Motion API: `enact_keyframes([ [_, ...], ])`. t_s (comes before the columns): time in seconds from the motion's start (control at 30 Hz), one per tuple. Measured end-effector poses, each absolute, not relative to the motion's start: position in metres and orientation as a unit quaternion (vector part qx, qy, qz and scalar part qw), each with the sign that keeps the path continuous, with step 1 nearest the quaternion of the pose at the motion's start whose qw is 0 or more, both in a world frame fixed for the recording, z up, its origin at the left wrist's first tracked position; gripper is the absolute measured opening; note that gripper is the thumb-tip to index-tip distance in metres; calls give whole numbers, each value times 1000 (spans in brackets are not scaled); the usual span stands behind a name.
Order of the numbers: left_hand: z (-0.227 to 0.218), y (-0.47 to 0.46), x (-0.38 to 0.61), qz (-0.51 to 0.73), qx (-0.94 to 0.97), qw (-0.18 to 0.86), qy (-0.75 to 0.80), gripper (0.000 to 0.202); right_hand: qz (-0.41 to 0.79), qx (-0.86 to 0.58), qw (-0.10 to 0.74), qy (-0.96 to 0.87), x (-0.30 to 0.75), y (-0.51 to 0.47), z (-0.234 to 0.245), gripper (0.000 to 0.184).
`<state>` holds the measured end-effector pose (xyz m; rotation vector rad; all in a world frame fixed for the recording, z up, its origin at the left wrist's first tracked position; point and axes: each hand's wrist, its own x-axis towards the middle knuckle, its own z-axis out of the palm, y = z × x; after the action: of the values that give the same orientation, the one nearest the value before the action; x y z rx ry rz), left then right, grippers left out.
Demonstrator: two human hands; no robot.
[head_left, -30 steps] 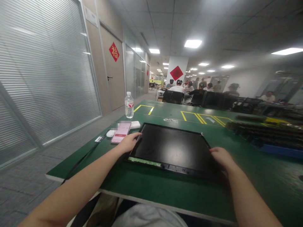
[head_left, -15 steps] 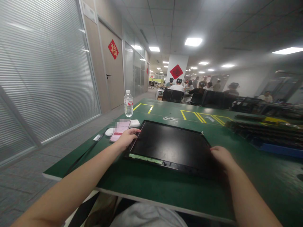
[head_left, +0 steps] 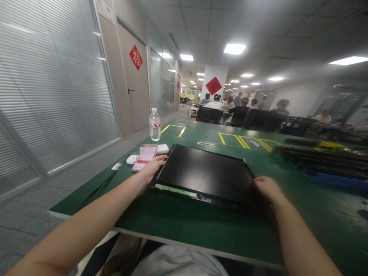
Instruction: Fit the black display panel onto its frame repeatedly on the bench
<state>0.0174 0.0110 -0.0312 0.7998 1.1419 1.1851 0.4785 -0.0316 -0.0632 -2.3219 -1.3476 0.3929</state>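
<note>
A black LCD screen panel (head_left: 201, 172) lies over the green table in front of me, with a strip of green circuit board (head_left: 176, 190) along its near edge. My left hand (head_left: 153, 167) grips its left edge, fingertips on the rim and thumb hidden. At the right edge my right hand (head_left: 267, 188) is closed on the rim, with its lower fingers out of sight. A dark frame edge shows around the panel's far right corner. Whether the panel rests fully on the tabletop, I cannot tell.
Left of the panel lie a phone (head_left: 145, 157), a white case (head_left: 162, 149) and a black strap (head_left: 103, 186). A water bottle (head_left: 155, 124) stands behind them. Stacked dark panels (head_left: 307, 161) with a blue tray (head_left: 340, 181) are at the right. People sit farther back.
The screen surface now sits closer to the left and near edges, covering more of the dark border there. Both hands stay on the sides; the view has shifted slightly.
</note>
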Motion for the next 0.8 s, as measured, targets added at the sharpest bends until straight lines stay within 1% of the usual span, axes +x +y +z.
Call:
enact_keyframes([
  [0.2,-35,12,14,502,347,625,487,49,147,-832,227,-485,483,-30,-68,26],
  [0.3,-37,13,12,496,359,629,479,52,148,-834,231,-479,484,-29,-69,27],
  [0.37,-37,12,11,490,369,636,469,49,144,-833,237,-478,484,-29,-69,27],
  [0.47,-36,11,11,476,383,638,470,40,138,-831,238,-484,484,-29,-69,28],
  [0.6,-37,11,11,478,398,594,510,25,134,-831,232,-488,483,-29,-68,28],
  [0.67,-38,12,10,474,410,579,521,23,132,-830,229,-492,484,-29,-68,28],
  [0.8,-38,12,8,451,439,574,524,27,129,-824,227,-503,484,-29,-69,28],
])
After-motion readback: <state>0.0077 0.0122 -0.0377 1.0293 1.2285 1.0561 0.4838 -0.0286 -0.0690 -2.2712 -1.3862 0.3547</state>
